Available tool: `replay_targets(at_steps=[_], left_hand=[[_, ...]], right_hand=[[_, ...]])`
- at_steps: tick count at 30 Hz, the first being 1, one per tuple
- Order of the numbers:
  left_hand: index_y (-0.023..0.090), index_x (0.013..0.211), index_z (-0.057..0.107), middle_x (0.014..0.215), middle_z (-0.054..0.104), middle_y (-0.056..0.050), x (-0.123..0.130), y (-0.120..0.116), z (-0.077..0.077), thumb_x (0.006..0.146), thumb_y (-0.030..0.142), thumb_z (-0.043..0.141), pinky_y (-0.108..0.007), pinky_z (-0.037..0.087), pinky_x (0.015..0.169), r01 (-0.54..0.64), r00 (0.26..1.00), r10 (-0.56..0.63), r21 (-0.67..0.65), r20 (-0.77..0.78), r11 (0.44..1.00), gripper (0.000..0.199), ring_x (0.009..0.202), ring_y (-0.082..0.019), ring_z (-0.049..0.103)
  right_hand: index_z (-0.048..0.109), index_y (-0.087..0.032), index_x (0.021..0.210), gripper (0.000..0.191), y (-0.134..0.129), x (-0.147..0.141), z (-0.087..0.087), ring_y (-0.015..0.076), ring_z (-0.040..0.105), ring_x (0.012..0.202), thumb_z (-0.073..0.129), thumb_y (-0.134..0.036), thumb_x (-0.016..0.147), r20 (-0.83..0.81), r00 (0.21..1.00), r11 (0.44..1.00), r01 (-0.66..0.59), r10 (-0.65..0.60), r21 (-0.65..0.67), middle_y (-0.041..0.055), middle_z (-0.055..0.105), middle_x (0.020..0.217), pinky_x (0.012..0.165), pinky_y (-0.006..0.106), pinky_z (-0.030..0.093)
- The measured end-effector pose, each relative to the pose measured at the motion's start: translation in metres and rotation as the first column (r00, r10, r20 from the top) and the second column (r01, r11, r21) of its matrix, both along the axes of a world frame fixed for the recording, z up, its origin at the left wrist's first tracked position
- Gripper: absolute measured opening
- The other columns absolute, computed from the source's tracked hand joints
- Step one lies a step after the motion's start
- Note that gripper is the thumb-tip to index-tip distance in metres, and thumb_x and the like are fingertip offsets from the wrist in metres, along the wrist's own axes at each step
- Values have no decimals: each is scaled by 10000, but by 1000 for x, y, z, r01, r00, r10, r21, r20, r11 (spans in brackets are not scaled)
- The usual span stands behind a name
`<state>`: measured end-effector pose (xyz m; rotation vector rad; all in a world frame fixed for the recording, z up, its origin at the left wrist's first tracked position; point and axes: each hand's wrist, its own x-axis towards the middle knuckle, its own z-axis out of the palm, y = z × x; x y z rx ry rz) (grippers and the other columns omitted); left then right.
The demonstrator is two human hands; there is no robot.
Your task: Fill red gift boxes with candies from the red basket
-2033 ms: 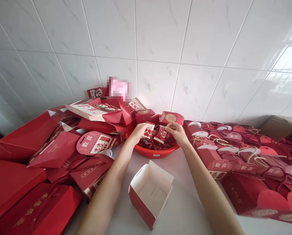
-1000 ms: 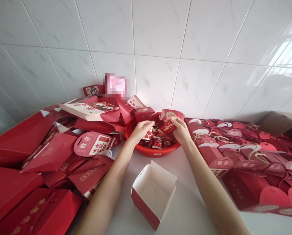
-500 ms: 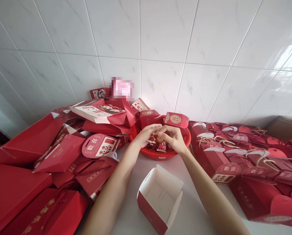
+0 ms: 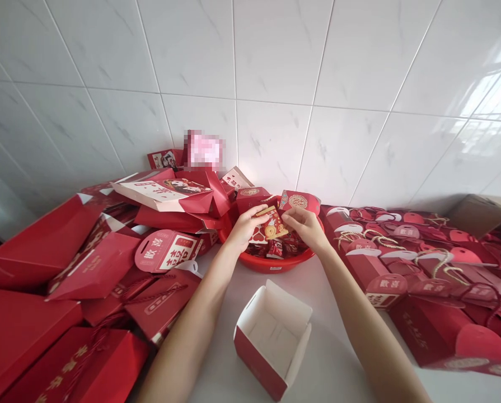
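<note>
Over a red plastic basin (image 4: pixel 288 264), my left hand (image 4: pixel 247 226) grips small printed packets, one white with red hearts and a red-and-gold packet (image 4: pixel 274 226) beside it. My right hand (image 4: pixel 304 225) pinches the right edge of the red-and-gold packet. Wrapped sweets (image 4: pixel 275 249) lie in the basin under my hands. Between my forearms, an open red box (image 4: pixel 256 358) with a white inside stands on the table, its bottom bare.
Red boxes and bags (image 4: pixel 94 257) are heaped on the left. Rows of closed red gift boxes (image 4: pixel 405 263) with cord handles fill the right. Behind the basin rises a white tiled wall (image 4: pixel 275 67). A brown carton (image 4: pixel 483 215) stands at the far right.
My hands have moved apart, bringing the red-and-gold packet between them into view. My view has shifted slightly. The open box stays in place.
</note>
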<state>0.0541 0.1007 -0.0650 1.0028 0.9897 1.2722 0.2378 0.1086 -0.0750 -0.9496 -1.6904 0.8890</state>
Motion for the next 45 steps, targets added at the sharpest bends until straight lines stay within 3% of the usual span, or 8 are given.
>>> replay_targets(at_steps=[3,6,13,17,27,34,39,45], left_hand=[[177,1147,695,1106,762,-70,-1,0,1,785,148,674,-284,601,736,-67,998,67,-40,-17,997,364,932,-208,739],[191,1119,698,1077,764,-63,-2,-1,2,763,202,705,-275,598,671,-58,998,56,-57,-29,997,357,914,-218,743],[199,1023,718,967,774,-51,-4,2,-3,702,248,764,-266,582,646,-59,998,59,-22,-13,998,327,840,-214,743],[196,1024,718,927,770,-51,-4,4,-5,688,262,774,-265,573,605,-66,998,66,-18,-5,998,346,754,-198,738],[194,991,733,891,773,-44,-3,1,-4,675,185,775,-238,562,595,-79,995,81,-32,57,996,319,746,-188,733],[181,947,725,825,756,-23,-2,1,-1,657,169,755,-208,526,538,-122,986,124,-29,111,992,292,664,-158,706],[170,931,713,786,742,-11,0,-1,1,668,145,711,-220,524,512,-134,981,138,-40,137,990,265,623,-153,686],[171,955,712,896,757,-31,0,0,1,688,116,691,-250,569,636,-121,980,122,-16,156,993,274,726,-163,709]], right_hand=[[636,-227,850,220,7,11,-3,199,656,728,582,-439,864,240,970,999,47,-45,-2,35,718,796,709,339,523],[653,-234,742,110,14,18,-12,216,648,700,743,-283,701,427,903,996,76,-47,-51,25,705,723,654,326,486],[696,-251,1151,747,17,1,-17,347,696,855,906,-229,434,719,693,984,92,46,-151,79,744,833,686,368,493],[699,-220,1161,781,19,-8,-8,397,684,994,898,-164,408,755,646,979,60,110,-195,122,751,976,784,403,522],[601,-164,1269,630,14,-9,-8,254,673,1068,733,-93,657,508,842,978,-101,183,-185,80,718,1194,909,339,535],[694,-149,979,420,15,0,-9,216,696,876,832,-230,591,-9,940,904,-331,341,-269,37,759,913,826,343,547],[676,-164,824,358,18,2,-13,168,673,681,863,-283,543,-126,959,910,-282,255,-305,16,736,749,672,299,539],[701,-182,917,426,13,5,-2,181,693,720,885,-396,597,-198,974,959,-157,111,-237,15,746,760,750,325,552]])
